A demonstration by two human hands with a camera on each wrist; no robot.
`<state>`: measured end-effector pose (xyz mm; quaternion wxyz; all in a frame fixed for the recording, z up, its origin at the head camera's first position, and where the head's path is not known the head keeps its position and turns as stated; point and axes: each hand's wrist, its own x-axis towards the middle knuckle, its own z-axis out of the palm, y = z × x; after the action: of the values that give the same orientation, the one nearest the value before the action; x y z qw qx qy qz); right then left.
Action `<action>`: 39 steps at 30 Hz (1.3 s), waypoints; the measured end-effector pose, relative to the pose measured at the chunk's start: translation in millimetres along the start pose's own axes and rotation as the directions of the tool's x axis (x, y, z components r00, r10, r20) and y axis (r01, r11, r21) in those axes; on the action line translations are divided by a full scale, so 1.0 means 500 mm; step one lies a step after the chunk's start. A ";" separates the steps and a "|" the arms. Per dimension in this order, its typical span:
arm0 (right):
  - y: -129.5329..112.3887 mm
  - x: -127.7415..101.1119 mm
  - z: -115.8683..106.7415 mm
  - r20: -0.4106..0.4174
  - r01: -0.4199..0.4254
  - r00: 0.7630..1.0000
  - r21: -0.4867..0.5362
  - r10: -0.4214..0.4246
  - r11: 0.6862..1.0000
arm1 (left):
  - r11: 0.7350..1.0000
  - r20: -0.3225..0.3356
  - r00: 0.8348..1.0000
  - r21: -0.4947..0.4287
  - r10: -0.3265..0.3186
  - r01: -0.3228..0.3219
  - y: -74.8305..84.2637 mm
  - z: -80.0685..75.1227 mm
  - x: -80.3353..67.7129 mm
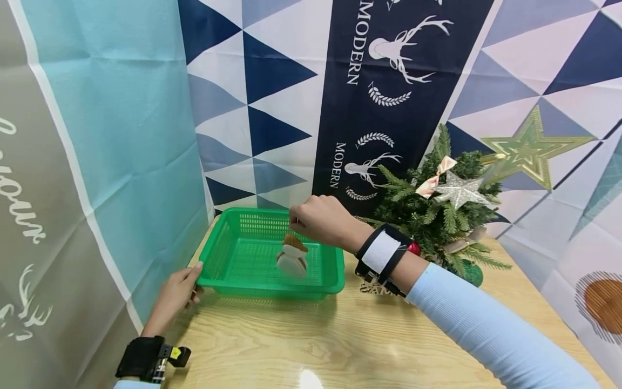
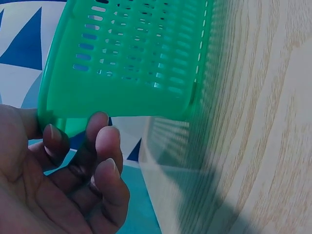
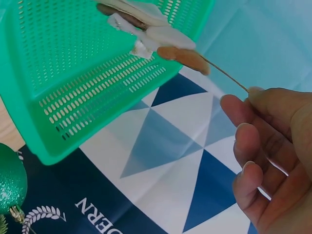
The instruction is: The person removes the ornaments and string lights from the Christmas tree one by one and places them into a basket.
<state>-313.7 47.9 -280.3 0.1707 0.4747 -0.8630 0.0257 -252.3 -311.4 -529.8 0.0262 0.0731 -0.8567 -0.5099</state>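
My right hand (image 1: pixel 324 219) pinches a thin brown cord (image 3: pixel 224 74) between thumb and forefinger. From that cord dangles a small ornament (image 1: pixel 292 263) with a brown top and rounded white parts, like a little snowman. It hangs over the inside of a green plastic basket (image 1: pixel 272 292); in the right wrist view, its lower end overlaps the basket's wall. At the basket's near left corner, my left hand (image 1: pixel 177 289) grips the rim with thumb and forefinger. The other fingers of that hand (image 2: pixel 109 180) are loosely bent below the rim.
Right of the basket stands a small artificial Christmas tree (image 1: pixel 437 210) with a silver star (image 1: pixel 461 190), a large gold star (image 1: pixel 527 151) and a green bauble (image 3: pixel 10 178). Wooden letters (image 1: pixel 379 289) lie under my right wrist. Patterned cloth (image 1: pixel 277 70) hangs behind the wooden table (image 1: pixel 272 340).
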 end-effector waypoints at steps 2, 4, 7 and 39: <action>-0.001 0.001 0.002 0.000 0.004 1.000 0.001 -0.004 1.000 | 1.000 -0.007 1.000 0.008 -0.023 0.023 0.009 0.002 -0.001; -0.002 0.002 0.006 0.006 0.008 1.000 0.001 -0.008 1.000 | 0.999 0.003 0.999 -0.006 -0.035 0.035 0.049 -0.002 -0.020; -0.005 0.004 0.012 0.014 0.014 1.000 0.000 -0.014 1.000 | 0.999 0.015 0.999 -0.035 -0.036 0.036 0.111 -0.008 -0.055; -0.059 0.062 0.064 0.044 0.112 0.993 0.029 -0.114 0.993 | 0.998 -0.008 1.000 -0.067 0.015 -0.015 0.096 -0.011 -0.052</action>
<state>-313.1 -0.1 -304.0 0.1458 0.5254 -0.8381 0.0163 -230.5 -289.6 -484.3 0.0357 0.0676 -0.8395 -0.5380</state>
